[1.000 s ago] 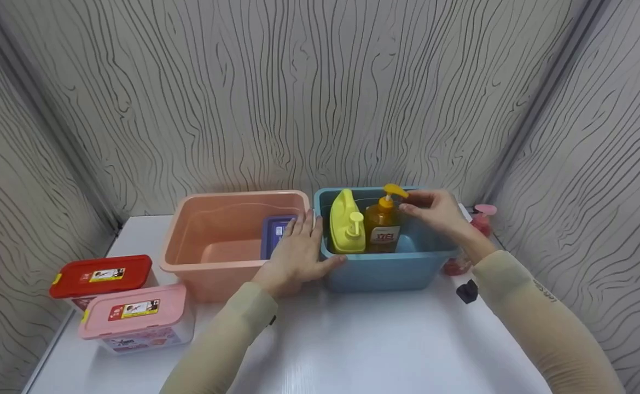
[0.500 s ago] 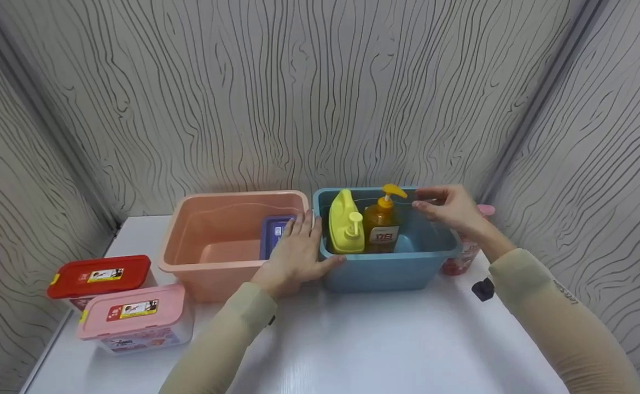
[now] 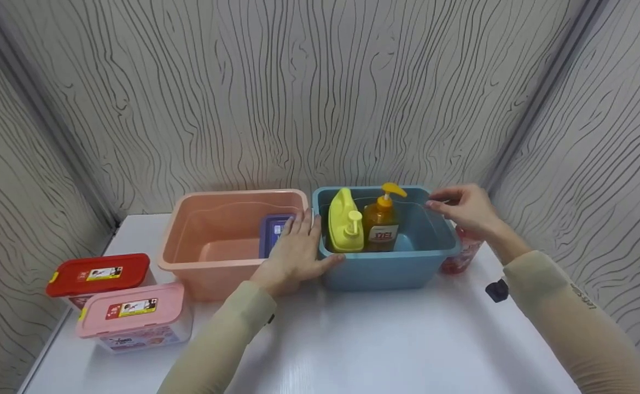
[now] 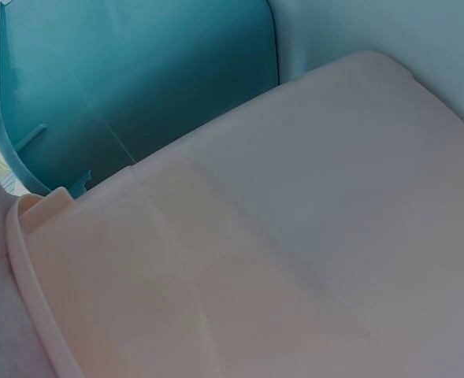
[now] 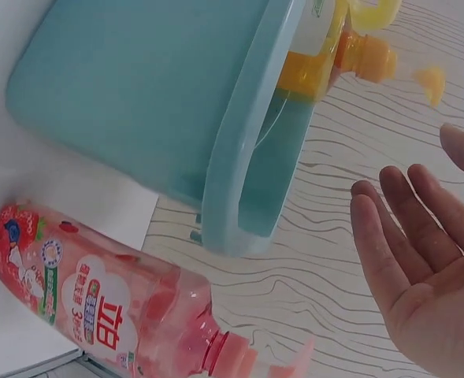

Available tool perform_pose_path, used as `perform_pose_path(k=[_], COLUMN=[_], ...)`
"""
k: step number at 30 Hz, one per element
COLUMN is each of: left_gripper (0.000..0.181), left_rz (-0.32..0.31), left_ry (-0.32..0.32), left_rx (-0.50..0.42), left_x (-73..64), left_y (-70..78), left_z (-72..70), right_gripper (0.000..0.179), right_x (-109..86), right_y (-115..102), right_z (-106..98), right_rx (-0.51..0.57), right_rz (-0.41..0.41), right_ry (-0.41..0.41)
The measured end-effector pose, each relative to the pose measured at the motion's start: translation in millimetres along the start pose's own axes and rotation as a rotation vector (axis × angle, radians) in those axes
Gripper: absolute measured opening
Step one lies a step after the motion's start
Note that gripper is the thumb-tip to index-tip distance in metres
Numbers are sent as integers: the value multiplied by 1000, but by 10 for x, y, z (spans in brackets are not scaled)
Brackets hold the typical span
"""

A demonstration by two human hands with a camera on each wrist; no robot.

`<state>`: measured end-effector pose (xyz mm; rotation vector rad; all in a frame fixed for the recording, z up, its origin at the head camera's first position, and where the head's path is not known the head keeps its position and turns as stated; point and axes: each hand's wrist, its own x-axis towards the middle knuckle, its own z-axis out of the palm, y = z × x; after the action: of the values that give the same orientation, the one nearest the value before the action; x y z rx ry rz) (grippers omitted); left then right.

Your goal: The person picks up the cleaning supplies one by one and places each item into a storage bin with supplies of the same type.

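Observation:
My left hand [image 3: 292,254] rests with straight fingers over the meeting rims of the peach bin [image 3: 199,267] and the blue bin [image 3: 391,271]. Over the blue bin's right end, my right hand [image 3: 467,210] is held with nothing in its fingers; the right wrist view shows its palm [image 5: 444,307] bare. Inside the blue bin stand a yellow jug-shaped pump bottle [image 3: 343,230] and an amber pump bottle [image 3: 383,224]. A pink pump bottle [image 5: 113,299] stands outside that bin, on its right; in the head view my right hand covers its top.
A purple-lidded box [image 3: 269,235] lies in the peach bin, partly behind my left hand. Two lidded tubs, one red [image 3: 98,273] and one pink [image 3: 131,309], stand at the left of the white table [image 3: 353,339]. Patterned walls [image 3: 298,93] enclose the back and sides.
My right hand has moved away to the right from the amber bottle's pump head, toward the pink pump bottle. The left hand stays on the rims.

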<state>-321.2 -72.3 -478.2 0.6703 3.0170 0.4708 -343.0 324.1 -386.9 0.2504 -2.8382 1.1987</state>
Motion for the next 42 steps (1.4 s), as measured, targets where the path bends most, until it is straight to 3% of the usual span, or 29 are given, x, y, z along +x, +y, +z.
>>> perform_pose_path(k=[19,33,42], left_gripper=[119,121,122], left_rz=[22,19,7], left_ry=[8,12,-5], left_rx=[13,21,12], left_x=[24,19,4], left_y=[-6,-3,-1], left_z=[-7,-8,-6], right_gripper=[39,43,38], right_x=[-80,-161,-240], right_y=[203,387,539], right_z=[-110,-208,-269], right_rx=[-76,-35,-59], right_rz=[-25,58,38], right_ry=[61,40,58])
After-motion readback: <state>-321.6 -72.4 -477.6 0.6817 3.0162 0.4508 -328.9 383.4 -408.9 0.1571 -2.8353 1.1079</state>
